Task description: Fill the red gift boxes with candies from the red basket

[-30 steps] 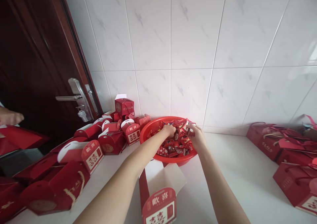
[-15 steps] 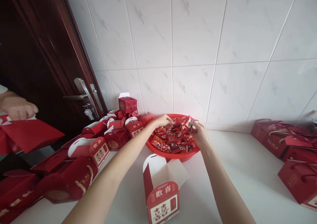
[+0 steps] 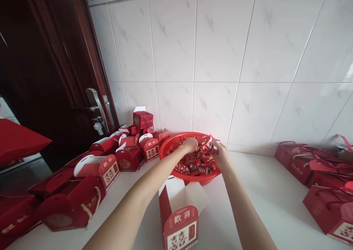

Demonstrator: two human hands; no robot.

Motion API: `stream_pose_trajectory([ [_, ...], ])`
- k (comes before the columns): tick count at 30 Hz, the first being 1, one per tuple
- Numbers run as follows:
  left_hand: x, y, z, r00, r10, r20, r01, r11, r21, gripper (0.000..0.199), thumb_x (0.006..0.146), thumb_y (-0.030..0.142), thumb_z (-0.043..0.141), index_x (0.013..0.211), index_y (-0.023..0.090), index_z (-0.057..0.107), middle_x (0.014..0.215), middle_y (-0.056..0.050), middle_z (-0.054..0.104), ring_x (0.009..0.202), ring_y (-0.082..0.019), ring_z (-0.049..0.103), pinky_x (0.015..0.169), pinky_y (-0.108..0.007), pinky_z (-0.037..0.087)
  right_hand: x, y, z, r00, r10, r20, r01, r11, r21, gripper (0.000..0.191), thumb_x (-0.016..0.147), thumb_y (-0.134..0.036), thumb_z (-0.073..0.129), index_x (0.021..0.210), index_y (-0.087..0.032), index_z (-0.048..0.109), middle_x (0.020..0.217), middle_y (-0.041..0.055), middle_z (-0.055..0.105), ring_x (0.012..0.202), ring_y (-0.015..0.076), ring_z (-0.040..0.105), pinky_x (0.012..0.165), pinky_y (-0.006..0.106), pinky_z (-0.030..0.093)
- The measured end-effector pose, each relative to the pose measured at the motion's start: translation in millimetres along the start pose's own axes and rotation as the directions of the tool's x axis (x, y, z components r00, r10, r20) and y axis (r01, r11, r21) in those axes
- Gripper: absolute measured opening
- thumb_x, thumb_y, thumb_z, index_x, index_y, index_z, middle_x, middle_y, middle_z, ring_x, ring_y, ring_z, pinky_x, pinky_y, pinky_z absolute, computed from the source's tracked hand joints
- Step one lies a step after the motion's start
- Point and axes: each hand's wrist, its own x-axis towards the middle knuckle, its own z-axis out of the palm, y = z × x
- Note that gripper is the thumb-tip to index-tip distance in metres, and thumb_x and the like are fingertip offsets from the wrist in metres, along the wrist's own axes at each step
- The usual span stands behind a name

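A red plastic basket (image 3: 163,147) full of wrapped candies (image 3: 194,165) stands by the tiled wall. My left hand (image 3: 190,145) reaches into it with fingers curled down among the candies; what they grip is hidden. At the basket's right rim my right hand (image 3: 221,158) is closed on red-and-white wrapped candy (image 3: 214,147). In front of the basket, between my forearms, an open red gift box (image 3: 180,220) with white characters shows its pale inside and a raised flap.
Several red gift boxes (image 3: 129,158) crowd the left side, some with rope handles. More red boxes (image 3: 327,206) stand at the right. A dark wooden door (image 3: 55,58) with a metal handle is at left, near a red box (image 3: 20,139) held up at the edge.
My left hand has gone deeper among the candies and its fingers have curled. My right hand keeps its candy at the rim. The other person's hand at left has left the view.
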Motion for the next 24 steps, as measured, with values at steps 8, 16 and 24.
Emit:
stream_pose_trajectory([
  [8, -43, 4, -52.5, 0.999, -0.034, 0.027, 0.043, 0.882, -0.469, 0.022, 0.096, 0.023, 0.055, 0.096, 0.013, 0.075, 0.090, -0.008, 0.079, 0.090, -0.019, 0.074, 0.088, -0.033, 0.059, 3, -2, -2, 0.998, 0.055, 0.038, -0.058, 0.995, 0.076, 0.025, 0.050, -0.026, 0.086, 0.064, -0.021, 0.066, 0.066, -0.0031, 0.064, 0.068, 0.0146, 0.062, 0.058, 0.026, 0.056],
  [16, -113, 17, -69.4, 0.989, 0.056, -0.137, -0.139, 0.668, -0.731, 0.044, 0.070, 0.051, 0.082, 0.089, 0.012, 0.076, 0.090, -0.010, 0.079, 0.082, -0.022, 0.075, 0.085, -0.036, 0.059, -19, -20, 4, 0.957, 0.158, 0.243, -0.179, 0.982, 0.064, 0.025, 0.063, -0.028, 0.088, 0.080, -0.021, 0.071, 0.079, 0.0003, 0.074, 0.076, 0.0180, 0.070, 0.069, 0.032, 0.063],
  [24, -152, 24, -63.4, 0.973, 0.082, -0.214, -0.196, 0.784, -0.590, 0.043, 0.070, 0.035, 0.084, 0.105, 0.015, 0.069, 0.094, -0.007, 0.075, 0.088, -0.022, 0.072, 0.084, -0.036, 0.057, -67, -37, 21, 0.937, 0.145, 0.319, -0.126, 0.989, -0.079, 0.037, 0.056, -0.037, 0.095, 0.080, -0.018, 0.073, 0.077, -0.0002, 0.071, 0.073, 0.0163, 0.067, 0.064, 0.029, 0.060],
])
